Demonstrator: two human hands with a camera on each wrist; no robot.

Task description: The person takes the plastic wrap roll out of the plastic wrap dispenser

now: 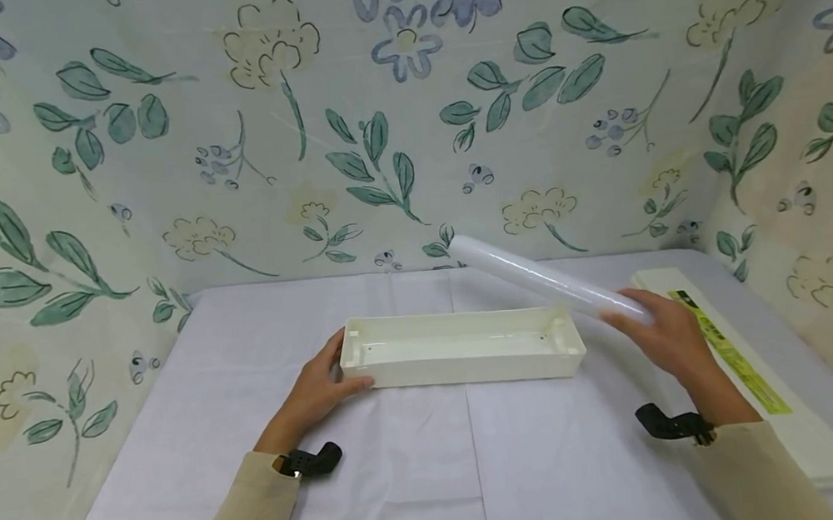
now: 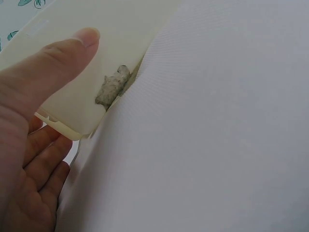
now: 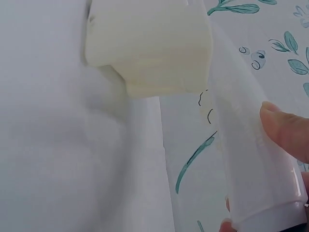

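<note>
While the left hand (image 1: 317, 385) clasps the left end of a long cream tray (image 1: 465, 370), its thumb lies on the tray's near wall and its fingers curl round behind that end. The tray is open side up over a white cloth (image 1: 406, 462); whether its whole base touches the cloth cannot be told. A grey patch (image 2: 114, 87) marks its outer wall near the left thumb. To the tray's right, the right hand (image 1: 664, 332) is closed around the near end of a pale, glossy tube (image 1: 538, 276), which slants up and leftward past the tray's far right corner. Farther right of the tray lies a flat cream panel (image 1: 827, 455) bearing a yellow-green label (image 1: 733, 355). Beyond the tray hangs a floral backdrop (image 1: 232, 219).
</note>
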